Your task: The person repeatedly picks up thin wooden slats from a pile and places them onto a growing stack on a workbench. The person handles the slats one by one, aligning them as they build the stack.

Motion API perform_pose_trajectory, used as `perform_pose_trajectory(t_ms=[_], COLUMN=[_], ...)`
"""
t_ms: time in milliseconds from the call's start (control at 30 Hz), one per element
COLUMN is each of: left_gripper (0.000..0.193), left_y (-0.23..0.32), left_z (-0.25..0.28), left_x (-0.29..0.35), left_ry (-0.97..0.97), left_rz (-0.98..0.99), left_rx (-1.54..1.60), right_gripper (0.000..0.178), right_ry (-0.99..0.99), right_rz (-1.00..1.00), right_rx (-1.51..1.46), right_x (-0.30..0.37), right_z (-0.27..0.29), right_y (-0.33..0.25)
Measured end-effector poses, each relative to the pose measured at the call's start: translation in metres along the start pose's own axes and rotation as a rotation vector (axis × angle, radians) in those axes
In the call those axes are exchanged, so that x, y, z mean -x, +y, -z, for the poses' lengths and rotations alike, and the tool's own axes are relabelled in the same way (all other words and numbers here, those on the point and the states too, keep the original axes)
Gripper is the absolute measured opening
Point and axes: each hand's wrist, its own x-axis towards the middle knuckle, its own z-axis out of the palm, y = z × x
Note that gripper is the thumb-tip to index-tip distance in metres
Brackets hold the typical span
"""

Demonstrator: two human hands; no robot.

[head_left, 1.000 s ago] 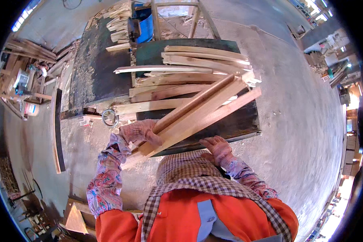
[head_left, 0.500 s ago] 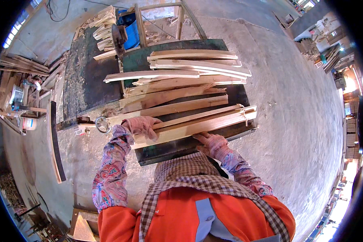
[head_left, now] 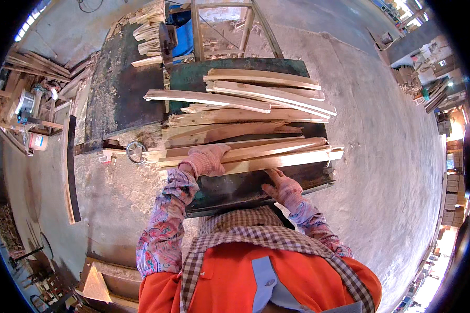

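Several long pale wooden strips lie across a dark green-black metal table (head_left: 219, 195). My left hand (head_left: 206, 159), in a pink knit glove, is closed over the left part of the nearest wooden strip (head_left: 282, 161). Another wooden strip (head_left: 277, 150) lies right against its far side and also passes beside that hand. My right hand (head_left: 284, 189), gloved with bare fingertips, has its fingers stretched out, thumb apart, touching or almost touching the near edge of the nearest strip. Farther back, more rough strips (head_left: 230, 133) lie loosely side by side, some crossing.
A sawdust-covered dark surface (head_left: 125, 99) adjoins the table on the left, with a stack of wood offcuts (head_left: 150, 34) at its far end. A metal ring (head_left: 136, 152) sits by the table's left edge. A wooden frame (head_left: 197, 31) stands behind. A long board (head_left: 70, 169) stands at left.
The two nearest strips have shifted away from me, closing up against the strip behind. Both my hands moved with them, and my right fingers came out from under the near edge. The view shifted slightly.
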Motion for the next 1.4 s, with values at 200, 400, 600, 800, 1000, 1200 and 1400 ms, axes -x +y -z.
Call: perform_pose_trajectory(t_ms=[200,400,600,800,1000,1200,1400], left_gripper=[0.091,0.104,0.1,0.091,0.092,0.088,0.095], left_y=[0.036,0.052,0.049,0.051,0.04,0.039,0.064], left_z=[-0.024,-0.062,-0.072,-0.071,-0.074,-0.089,-0.085], left_x=[0.003,-0.01,-0.007,-0.003,-0.016,-0.02,-0.032], left_ry=[0.084,0.308,0.395,0.457,0.528,0.539,0.435], left_rz=[0.139,0.055,0.04,0.018,-0.041,-0.025,0.148], left_rx=[-0.255,-0.356,-0.339,-0.358,-0.362,-0.433,-0.496], right_gripper=[0.064,0.047,0.055,0.052,0.047,0.048,0.041], right_ry=[-0.21,0.002,0.25,0.168,0.443,0.718,0.212], right_rz=[0.165,0.589,0.324,0.338,0.501,0.706,0.157], right_rx=[0.162,-0.853,0.54,0.476,0.345,1.076,-0.536], right_x=[-0.003,-0.076,-0.177,-0.192,-0.144,-0.047,0.024], right_z=[0.025,0.063,0.124,0.143,0.169,0.027,-0.017], right_y=[-0.004,0.008,-0.08,-0.08,-0.029,0.078,0.03])
